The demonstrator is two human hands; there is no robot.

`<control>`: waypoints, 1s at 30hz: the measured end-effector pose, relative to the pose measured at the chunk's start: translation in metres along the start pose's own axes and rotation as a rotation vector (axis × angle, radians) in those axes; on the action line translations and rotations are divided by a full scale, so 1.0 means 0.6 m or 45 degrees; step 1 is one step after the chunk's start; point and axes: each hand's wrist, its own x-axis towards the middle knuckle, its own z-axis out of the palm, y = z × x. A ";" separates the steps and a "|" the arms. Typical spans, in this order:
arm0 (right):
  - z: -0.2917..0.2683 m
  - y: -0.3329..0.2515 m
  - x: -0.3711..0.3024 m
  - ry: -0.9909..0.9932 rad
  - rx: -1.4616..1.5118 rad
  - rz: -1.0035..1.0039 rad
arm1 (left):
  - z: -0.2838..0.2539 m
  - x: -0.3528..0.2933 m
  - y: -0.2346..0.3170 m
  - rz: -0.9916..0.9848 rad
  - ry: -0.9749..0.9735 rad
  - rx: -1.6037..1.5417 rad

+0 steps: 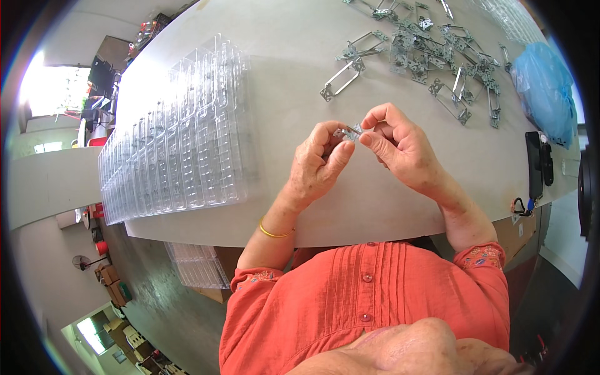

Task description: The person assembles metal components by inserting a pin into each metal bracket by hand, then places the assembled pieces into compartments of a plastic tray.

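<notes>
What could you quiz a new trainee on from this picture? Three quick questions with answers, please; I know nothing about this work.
1. Multiple choice: the thin yellow ring-shaped bangle circles the person's A) right arm, B) left arm, C) neither arm.
2. True or false: the translucent blue plastic bag lies to the right of the scattered silvery metal brackets.
3. What do the bare left hand and bare right hand hold between them?

Key: 1. B. 2. True. 3. A small silvery metal piece.
</notes>
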 end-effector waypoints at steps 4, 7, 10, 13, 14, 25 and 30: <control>-0.004 -0.009 0.002 -0.152 0.149 0.151 | 0.002 -0.003 -0.008 0.067 -0.036 0.111; -0.005 0.011 0.001 -0.157 0.030 0.090 | 0.005 -0.003 -0.013 0.121 -0.034 0.169; -0.005 0.024 0.003 -0.103 -0.160 -0.058 | 0.008 -0.001 -0.012 0.185 -0.043 0.288; -0.003 0.024 0.006 0.038 -0.220 -0.246 | 0.012 -0.001 -0.008 0.198 -0.075 0.296; -0.002 0.024 0.006 0.135 -0.213 -0.334 | 0.016 -0.004 -0.007 0.258 -0.162 0.348; -0.014 -0.003 0.005 -0.069 -0.031 0.042 | -0.005 0.002 0.008 -0.388 -0.078 -0.750; -0.008 0.008 0.005 -0.081 -0.045 0.070 | -0.007 -0.002 0.010 -0.352 -0.088 -0.706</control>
